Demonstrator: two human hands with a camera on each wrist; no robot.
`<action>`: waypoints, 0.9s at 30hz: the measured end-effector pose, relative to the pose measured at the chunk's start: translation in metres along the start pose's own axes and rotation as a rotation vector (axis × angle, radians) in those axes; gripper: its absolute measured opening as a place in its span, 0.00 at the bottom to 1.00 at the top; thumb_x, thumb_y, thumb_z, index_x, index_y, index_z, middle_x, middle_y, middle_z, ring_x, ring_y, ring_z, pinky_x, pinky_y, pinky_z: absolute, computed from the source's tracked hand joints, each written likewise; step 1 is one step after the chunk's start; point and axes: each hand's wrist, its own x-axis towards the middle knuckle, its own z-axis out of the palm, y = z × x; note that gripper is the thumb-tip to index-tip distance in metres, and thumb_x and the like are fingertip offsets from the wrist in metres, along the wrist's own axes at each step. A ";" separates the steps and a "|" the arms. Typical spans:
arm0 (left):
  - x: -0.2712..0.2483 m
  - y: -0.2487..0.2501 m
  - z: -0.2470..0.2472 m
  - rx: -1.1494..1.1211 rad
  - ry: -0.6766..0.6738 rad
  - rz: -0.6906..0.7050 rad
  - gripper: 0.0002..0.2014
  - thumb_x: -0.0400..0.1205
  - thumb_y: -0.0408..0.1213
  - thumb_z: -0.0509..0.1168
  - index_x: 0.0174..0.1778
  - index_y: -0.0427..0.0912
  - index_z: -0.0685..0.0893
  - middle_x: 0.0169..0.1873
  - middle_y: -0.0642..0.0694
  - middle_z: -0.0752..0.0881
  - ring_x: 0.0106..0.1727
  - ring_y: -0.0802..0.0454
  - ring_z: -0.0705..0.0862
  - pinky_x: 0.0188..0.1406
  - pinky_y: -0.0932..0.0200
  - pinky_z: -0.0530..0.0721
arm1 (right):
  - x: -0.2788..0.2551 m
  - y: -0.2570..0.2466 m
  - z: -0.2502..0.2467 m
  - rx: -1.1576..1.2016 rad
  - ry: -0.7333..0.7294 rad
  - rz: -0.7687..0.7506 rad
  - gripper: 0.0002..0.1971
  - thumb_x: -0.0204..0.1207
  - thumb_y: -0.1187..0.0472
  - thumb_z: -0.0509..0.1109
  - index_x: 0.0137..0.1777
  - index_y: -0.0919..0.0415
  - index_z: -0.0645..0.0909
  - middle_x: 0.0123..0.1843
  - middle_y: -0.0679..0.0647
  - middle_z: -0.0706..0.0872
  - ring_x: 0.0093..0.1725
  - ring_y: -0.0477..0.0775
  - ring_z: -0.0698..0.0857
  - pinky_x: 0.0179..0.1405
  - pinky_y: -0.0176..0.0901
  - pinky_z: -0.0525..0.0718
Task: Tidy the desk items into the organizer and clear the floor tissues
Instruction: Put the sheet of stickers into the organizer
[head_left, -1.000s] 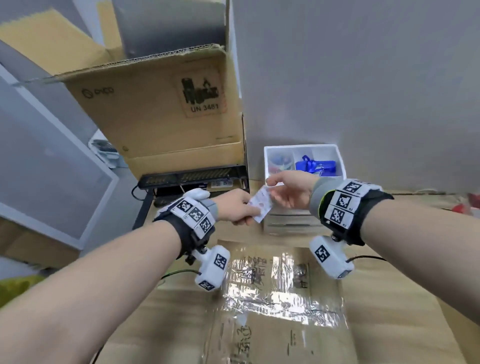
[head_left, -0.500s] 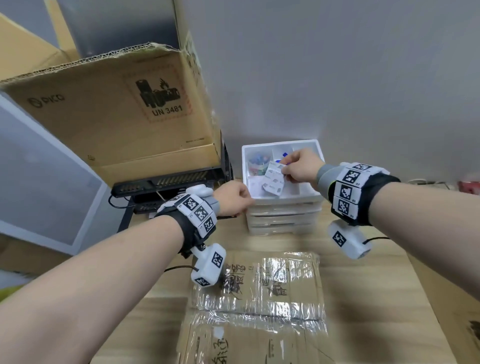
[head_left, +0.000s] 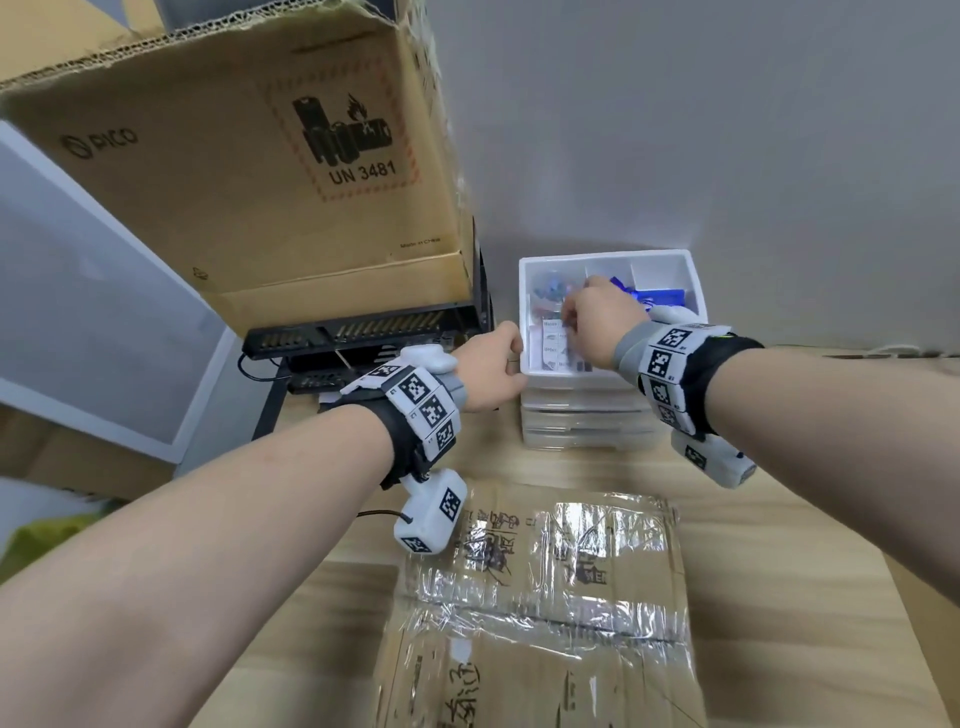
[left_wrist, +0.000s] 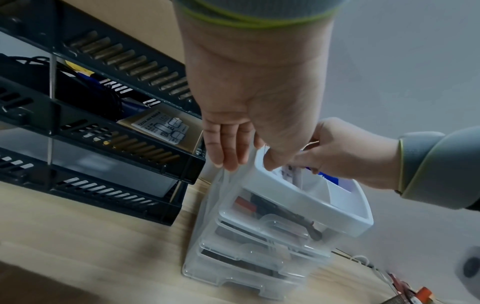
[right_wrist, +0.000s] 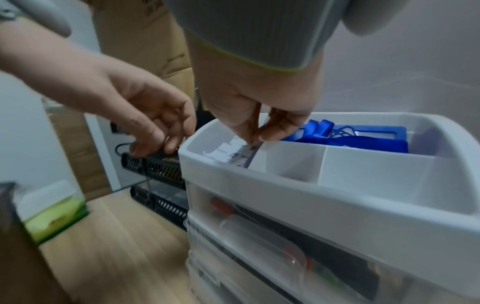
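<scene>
The right hand is pinching a small white printed label sheet between thumb and fingertips, holding it inside the front-left compartment of the white plastic drawer organizer's top tray. Just behind the pinch, a blue lanyard with card holder is lying in the back compartment. The left hand, fingers relaxed and straight, is touching the tray's left rim.
</scene>
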 end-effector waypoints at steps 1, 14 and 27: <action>0.000 0.000 0.000 -0.007 -0.005 -0.001 0.13 0.79 0.38 0.66 0.55 0.42 0.72 0.42 0.46 0.87 0.45 0.42 0.87 0.45 0.44 0.86 | -0.001 0.000 0.002 -0.069 0.010 -0.019 0.11 0.73 0.69 0.71 0.54 0.59 0.87 0.60 0.59 0.78 0.49 0.65 0.84 0.42 0.49 0.81; -0.006 -0.011 0.006 0.117 -0.037 -0.033 0.09 0.80 0.38 0.67 0.54 0.41 0.80 0.46 0.46 0.85 0.44 0.47 0.82 0.41 0.58 0.78 | -0.025 -0.006 0.008 -0.321 -0.032 -0.254 0.17 0.79 0.51 0.59 0.59 0.50 0.88 0.61 0.55 0.84 0.64 0.63 0.76 0.58 0.53 0.74; -0.102 -0.082 0.037 0.147 -0.183 -0.322 0.18 0.91 0.44 0.48 0.49 0.39 0.79 0.40 0.42 0.81 0.39 0.48 0.80 0.37 0.60 0.72 | -0.111 0.044 0.015 0.112 0.167 -0.171 0.07 0.78 0.56 0.64 0.44 0.54 0.83 0.32 0.48 0.82 0.34 0.58 0.80 0.35 0.42 0.75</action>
